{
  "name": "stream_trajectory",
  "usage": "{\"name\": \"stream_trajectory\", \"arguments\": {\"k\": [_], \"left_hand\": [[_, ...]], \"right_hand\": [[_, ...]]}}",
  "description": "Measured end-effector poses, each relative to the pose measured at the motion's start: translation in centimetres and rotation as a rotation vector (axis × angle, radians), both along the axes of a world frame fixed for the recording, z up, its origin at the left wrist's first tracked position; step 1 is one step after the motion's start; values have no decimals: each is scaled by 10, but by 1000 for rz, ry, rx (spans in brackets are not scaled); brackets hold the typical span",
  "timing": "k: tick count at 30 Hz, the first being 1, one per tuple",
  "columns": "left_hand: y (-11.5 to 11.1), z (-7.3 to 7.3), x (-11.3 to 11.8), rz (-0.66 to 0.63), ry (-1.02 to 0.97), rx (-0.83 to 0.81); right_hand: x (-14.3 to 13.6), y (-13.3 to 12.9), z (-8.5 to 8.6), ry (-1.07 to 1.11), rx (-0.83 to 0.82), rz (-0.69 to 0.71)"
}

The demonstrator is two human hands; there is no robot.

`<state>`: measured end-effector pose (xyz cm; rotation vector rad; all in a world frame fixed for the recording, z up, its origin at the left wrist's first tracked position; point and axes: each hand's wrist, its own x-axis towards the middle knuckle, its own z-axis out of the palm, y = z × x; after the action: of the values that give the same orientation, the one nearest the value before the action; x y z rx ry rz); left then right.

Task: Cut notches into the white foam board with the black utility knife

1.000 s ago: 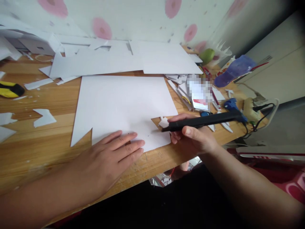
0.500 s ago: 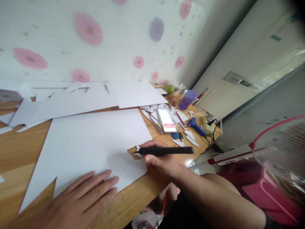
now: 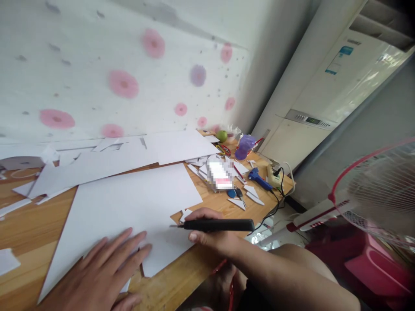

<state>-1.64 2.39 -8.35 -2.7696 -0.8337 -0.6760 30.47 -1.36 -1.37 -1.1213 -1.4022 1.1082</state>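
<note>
Your left hand (image 3: 100,272) lies flat on the large white sheet (image 3: 129,203), fingers spread apart and pressing the smooth matte board down onto the wooden surface (image 3: 22,233); it grips nothing. Your right hand (image 3: 210,231) has its fingers clamped on a slim black cutting tool (image 3: 217,224), a straight matte rod held almost level, its thin metal tip touching the sheet at the edge of a notch cut into the sheet's right side; a small angular white offcut (image 3: 186,214) sits in that notch, just beside the tip. The sheet lies near the front edge of the surface, its lower left corner cut away in a slanted wedge, with a narrow slit near your left fingertips; the grain of the wood is pale and scratched. Behind it lie more white boards (image 3: 129,153) with rectangular cutouts, overlapping along the wall; to the right lie thin white strips, triangular scraps (image 3: 254,198), a blue glue gun (image 3: 259,179) with a black cable, a translucent purple bottle (image 3: 243,147) on its side and a green round fruit (image 3: 222,136).
</note>
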Motion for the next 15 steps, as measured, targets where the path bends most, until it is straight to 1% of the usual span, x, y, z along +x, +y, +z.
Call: {"name": "stream_trajectory", "arguments": {"k": [2, 4, 5, 6, 8, 10, 12, 15], "left_hand": [[0, 12, 2, -31, 37, 34], [0, 28, 4, -59, 100, 43], [1, 37, 5, -73, 137, 18], [2, 44, 7, -77, 128, -14], [5, 53, 9, -84, 94, -107], [10, 55, 8, -51, 83, -159], [12, 52, 7, -38, 76, -193], [10, 51, 6, -82, 73, -219]], "right_hand": [[4, 4, 2, 10, 38, -26], [6, 5, 3, 64, 22, 1], [7, 3, 2, 102, 3, 18], [7, 1, 0, 135, -11, 28], [4, -6, -6, 185, -26, 20], [0, -16, -13, 228, -54, 19], [-7, -25, -18, 271, -92, 8], [-18, -36, -16, 352, -69, -107]]}}
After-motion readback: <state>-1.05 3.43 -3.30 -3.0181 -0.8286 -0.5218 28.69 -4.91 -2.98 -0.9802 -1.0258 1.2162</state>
